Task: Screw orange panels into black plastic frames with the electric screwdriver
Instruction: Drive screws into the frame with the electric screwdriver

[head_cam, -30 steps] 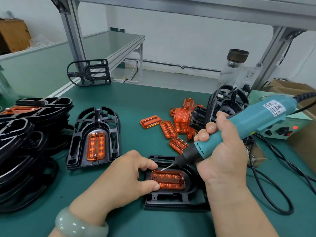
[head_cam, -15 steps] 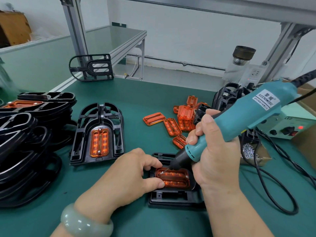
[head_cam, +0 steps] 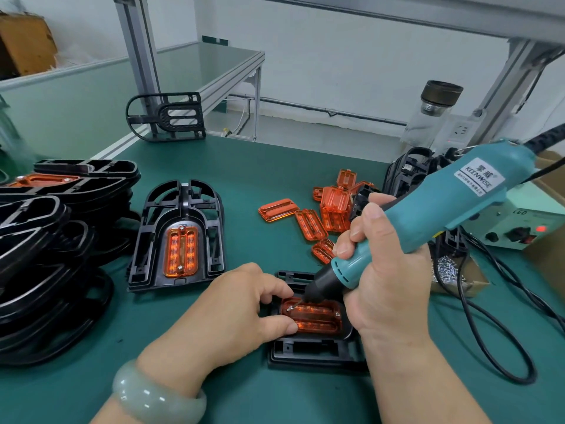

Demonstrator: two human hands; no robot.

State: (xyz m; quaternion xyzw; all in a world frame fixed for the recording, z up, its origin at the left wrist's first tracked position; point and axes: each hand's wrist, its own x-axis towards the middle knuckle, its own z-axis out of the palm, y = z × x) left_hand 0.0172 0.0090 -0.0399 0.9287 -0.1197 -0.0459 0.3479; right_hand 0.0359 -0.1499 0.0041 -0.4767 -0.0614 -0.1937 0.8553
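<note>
A black plastic frame (head_cam: pixel 315 351) lies near the table's front edge with an orange panel (head_cam: pixel 318 318) seated in it. My left hand (head_cam: pixel 235 313) pinches the panel's left end between thumb and fingers. My right hand (head_cam: pixel 385 286) grips a teal electric screwdriver (head_cam: pixel 434 215), tilted, its bit on a screw at the panel's left end. A second screw shows at the panel's right end. Another black frame (head_cam: pixel 180 237) with an orange panel screwed in lies to the left. Loose orange panels (head_cam: pixel 308 223) lie scattered behind my hands.
Stacked black frames (head_cam: pixel 46 240) fill the left side. A lone frame (head_cam: pixel 166 117) leans at the far post. A small box of screws (head_cam: pixel 449 270), a power unit (head_cam: pixel 516 231) with a red light and black cables (head_cam: pixel 495 332) sit on the right.
The screwdriver has tipped more upright and its bit has come down onto the screw at the panel's left end. My left hand stays on the panel.
</note>
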